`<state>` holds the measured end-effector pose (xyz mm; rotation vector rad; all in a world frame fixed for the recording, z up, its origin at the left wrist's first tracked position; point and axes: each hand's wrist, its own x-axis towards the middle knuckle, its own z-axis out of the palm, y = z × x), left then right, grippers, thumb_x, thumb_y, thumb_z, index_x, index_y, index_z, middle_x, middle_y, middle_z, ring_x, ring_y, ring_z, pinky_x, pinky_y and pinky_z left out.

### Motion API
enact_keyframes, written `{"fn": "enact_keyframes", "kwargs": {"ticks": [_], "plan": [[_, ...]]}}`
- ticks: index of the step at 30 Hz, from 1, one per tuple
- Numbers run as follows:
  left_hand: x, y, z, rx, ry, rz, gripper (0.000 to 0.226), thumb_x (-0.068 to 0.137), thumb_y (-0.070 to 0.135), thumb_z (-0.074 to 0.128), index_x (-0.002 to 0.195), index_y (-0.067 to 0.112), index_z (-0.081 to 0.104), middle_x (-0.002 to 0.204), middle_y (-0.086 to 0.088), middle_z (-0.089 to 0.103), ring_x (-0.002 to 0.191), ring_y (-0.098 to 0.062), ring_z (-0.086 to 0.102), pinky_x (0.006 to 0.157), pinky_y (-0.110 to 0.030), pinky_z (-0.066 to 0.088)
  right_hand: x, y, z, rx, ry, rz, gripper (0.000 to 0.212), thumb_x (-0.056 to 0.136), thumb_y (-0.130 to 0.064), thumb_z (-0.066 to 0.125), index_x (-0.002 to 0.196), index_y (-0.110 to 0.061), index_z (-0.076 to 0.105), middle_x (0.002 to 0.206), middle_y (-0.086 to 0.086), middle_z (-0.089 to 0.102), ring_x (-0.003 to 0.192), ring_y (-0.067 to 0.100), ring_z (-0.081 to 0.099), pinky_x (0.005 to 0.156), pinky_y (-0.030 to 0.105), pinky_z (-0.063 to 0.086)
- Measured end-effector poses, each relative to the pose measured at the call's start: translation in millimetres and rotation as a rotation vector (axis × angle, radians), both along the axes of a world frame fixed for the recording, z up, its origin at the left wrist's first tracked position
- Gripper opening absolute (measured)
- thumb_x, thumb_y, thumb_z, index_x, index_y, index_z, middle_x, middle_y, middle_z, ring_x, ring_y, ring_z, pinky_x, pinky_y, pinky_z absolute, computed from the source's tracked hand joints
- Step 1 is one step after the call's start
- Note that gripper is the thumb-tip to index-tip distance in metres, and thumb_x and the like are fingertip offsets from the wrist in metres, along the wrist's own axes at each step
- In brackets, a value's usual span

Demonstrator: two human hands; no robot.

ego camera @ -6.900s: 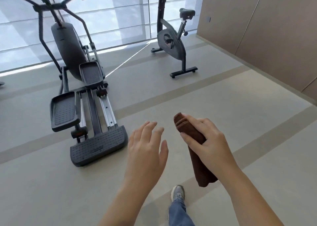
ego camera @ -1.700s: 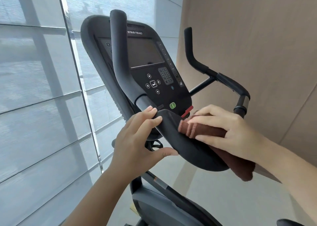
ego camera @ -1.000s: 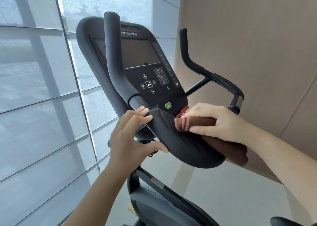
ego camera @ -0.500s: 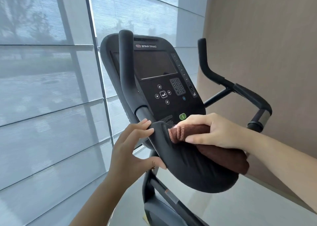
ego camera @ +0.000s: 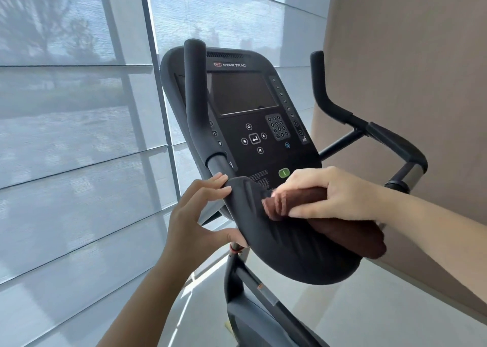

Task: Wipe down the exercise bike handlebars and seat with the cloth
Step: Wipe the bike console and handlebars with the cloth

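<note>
A: Right hand (ego camera: 340, 196) is clamped round the rolled brown cloth (ego camera: 353, 236), fingers curled over the top, and the roll's end is pressed onto the padded handlebar (ego camera: 279, 251).

B: And the rest of the cloth?

A: It trails back under the wrist, lying along the pad.

B: Left hand (ego camera: 195, 215)?

A: Half open, palm clear of the bar. Its fingertips (ego camera: 222, 186) sit on the pad's upper edge with the thumb tip underneath, a loose pinch on the end just left of the cloth.

B: Above the hands?

A: The Star Trac console (ego camera: 245, 114), its green button just over the right knuckles. An upright grip (ego camera: 196, 96) rises right above the left fingertips.
</note>
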<state>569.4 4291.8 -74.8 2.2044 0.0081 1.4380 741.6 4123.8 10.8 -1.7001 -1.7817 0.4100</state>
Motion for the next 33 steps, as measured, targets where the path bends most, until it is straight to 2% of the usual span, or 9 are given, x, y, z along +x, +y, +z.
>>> {"fn": "enact_keyframes", "kwargs": {"ticks": [3,6,10,13,18,21,25,29,33], "plan": [[0.4,-1.1,1.2,-0.006,-0.023,-0.017,0.066,0.058,0.064,0.071,0.105,0.021,0.058,0.117,0.025,0.054,0.121,-0.009,0.05,0.1,-0.023,0.038,-17.8,31.3,0.3,0.179,0.015,-0.073,0.031,0.078,-0.022,0.072,0.108,-0.029,0.065,0.105,-0.008,0.066,0.101,0.001,0.059,0.094,0.015,0.04],[-1.9,-1.6,1.9,0.017,-0.005,-0.017,0.068,0.058,0.066,0.069,0.107,0.021,0.057,0.118,0.013,0.056,0.121,-0.009,0.05,0.101,-0.025,0.039,-22.6,33.6,-1.4,0.173,-0.019,-0.093,0.034,0.079,-0.022,0.071,0.112,-0.029,0.063,0.108,-0.008,0.064,0.104,0.001,0.057,0.096,0.014,0.039],[-4.9,-0.8,2.2,0.007,0.028,-0.015,0.068,0.056,0.063,0.072,0.11,0.024,0.055,0.121,0.009,0.056,0.122,-0.009,0.049,0.102,-0.027,0.039,-20.2,-6.2,-6.4,0.1,-0.2,-0.151,0.037,0.074,-0.039,0.066,0.111,-0.042,0.061,0.109,-0.016,0.058,0.106,0.003,0.055,0.097,0.02,0.039],[-4.9,6.4,2.7,0.055,0.038,-0.037,0.064,0.06,0.059,0.072,0.11,0.023,0.054,0.12,0.007,0.057,0.122,-0.009,0.049,0.101,-0.028,0.039,-29.3,-26.2,-11.0,0.114,-0.332,-0.234,0.04,0.074,-0.051,0.059,0.113,-0.04,0.061,0.108,-0.013,0.056,0.103,0.008,0.056,0.094,0.027,0.042],[2.1,22.1,7.5,0.101,0.055,-0.077,0.061,0.062,0.058,0.07,0.11,0.024,0.054,0.12,0.006,0.059,0.123,-0.008,0.047,0.102,-0.024,0.037,-57.8,7.8,-8.7,0.253,-0.341,-0.384,0.039,0.076,-0.041,0.061,0.114,-0.032,0.063,0.107,-0.005,0.059,0.1,0.005,0.055,0.092,0.023,0.042],[10.7,35.4,11.5,0.166,0.062,-0.144,0.062,0.065,0.058,0.069,0.113,0.02,0.056,0.123,0.007,0.058,0.126,-0.011,0.045,0.1,-0.042,0.041,-71.8,31.4,-7.0,0.271,-0.399,-0.42,0.04,0.078,-0.042,0.059,0.117,-0.034,0.061,0.112,-0.005,0.055,0.102,0.003,0.051,0.092,0.017,0.04],[18.2,59.4,17.7,0.215,0.049,-0.219,0.053,0.072,0.057,0.064,0.113,0.024,0.055,0.123,0.008,0.056,0.128,-0.014,0.043,0.097,-0.058,0.038,-80.7,9.6,-9.2,0.221,-0.494,-0.392,0.035,0.083,-0.041,0.054,0.116,-0.031,0.061,0.115,-0.002,0.053,0.106,0.012,0.053,0.093,0.026,0.041],[25.4,69.9,16.0,0.286,0.009,-0.256,0.049,0.078,0.059,0.057,0.114,0.025,0.054,0.122,0.008,0.056,0.127,-0.013,0.042,0.099,-0.056,0.035,-96.2,-14.4,-18.6,0.225,-0.562,-0.447,0.034,0.087,-0.043,0.051,0.115,-0.027,0.062,0.112,-0.003,0.052,0.104,0.009,0.051,0.095,0.018,0.038],[33.2,71.5,11.1,0.349,-0.044,-0.266,0.047,0.079,0.056,0.056,0.115,0.025,0.053,0.12,0.007,0.05,0.124,-0.016,0.043,0.104,-0.043,0.026,-105.0,18.8,-15.0,0.27,-0.62,-0.562,0.034,0.085,-0.041,0.055,0.113,-0.025,0.065,0.111,0.004,0.055,0.101,0.019,0.055,0.093,0.028,0.043]]}}
